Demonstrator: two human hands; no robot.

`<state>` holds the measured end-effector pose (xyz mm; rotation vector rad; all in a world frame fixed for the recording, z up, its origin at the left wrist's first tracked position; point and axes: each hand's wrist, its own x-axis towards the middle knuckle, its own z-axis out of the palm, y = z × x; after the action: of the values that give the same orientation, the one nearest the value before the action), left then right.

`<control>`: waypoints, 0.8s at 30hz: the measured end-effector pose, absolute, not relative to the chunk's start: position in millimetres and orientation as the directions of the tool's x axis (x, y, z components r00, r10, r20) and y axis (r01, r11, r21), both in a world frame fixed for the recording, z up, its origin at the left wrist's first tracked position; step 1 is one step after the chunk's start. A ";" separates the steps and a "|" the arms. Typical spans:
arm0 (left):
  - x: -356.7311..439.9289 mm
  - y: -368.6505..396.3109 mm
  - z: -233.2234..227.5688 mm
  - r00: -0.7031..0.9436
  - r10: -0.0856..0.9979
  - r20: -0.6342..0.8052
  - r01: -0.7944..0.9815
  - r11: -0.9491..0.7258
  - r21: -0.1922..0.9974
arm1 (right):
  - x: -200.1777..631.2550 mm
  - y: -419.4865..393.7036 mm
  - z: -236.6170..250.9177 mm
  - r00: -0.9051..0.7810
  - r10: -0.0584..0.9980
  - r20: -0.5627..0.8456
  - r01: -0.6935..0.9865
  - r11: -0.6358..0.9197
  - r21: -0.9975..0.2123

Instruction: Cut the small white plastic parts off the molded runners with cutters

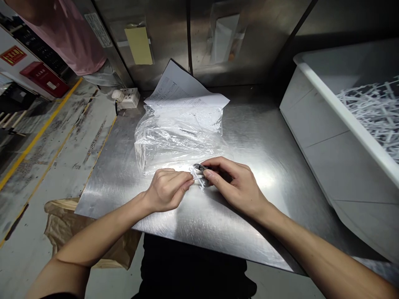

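White plastic piece [198, 177] — pinched between left hand [168, 189] and right hand [237, 185] fingertips.

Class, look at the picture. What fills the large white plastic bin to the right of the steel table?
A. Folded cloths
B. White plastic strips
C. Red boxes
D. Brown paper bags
B: the large white plastic bin holds a tangled pile of thin white plastic strips.

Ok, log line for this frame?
left hand: pinches white plastic piece | right hand: holds small dark tool | clear bag behind
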<state>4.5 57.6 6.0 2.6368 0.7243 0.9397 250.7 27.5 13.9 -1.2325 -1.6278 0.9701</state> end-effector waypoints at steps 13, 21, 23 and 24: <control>8.1 56.3 2.3 0.684 0.515 0.516 0.364 -0.854 0.371 | 248.0 27.2 10.4 -0.133 0.982 0.133 0.267 0.165 -0.950; 8.8 55.1 2.2 0.676 0.576 0.458 0.384 -0.807 0.448 | 250.4 28.4 13.1 -0.130 0.989 0.074 0.246 0.104 -0.964; 8.7 55.6 1.9 0.676 0.576 0.460 0.385 -0.808 0.446 | 251.6 27.3 16.8 -0.142 0.984 0.106 0.228 0.136 -0.964; 8.6 55.8 1.6 0.676 0.575 0.461 0.387 -0.809 0.442 | 252.0 26.5 18.3 -0.153 0.981 0.119 0.221 0.152 -0.963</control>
<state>8.6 55.8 1.6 2.5834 0.7636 0.8640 252.0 26.5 18.3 -1.2033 -1.5466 1.0858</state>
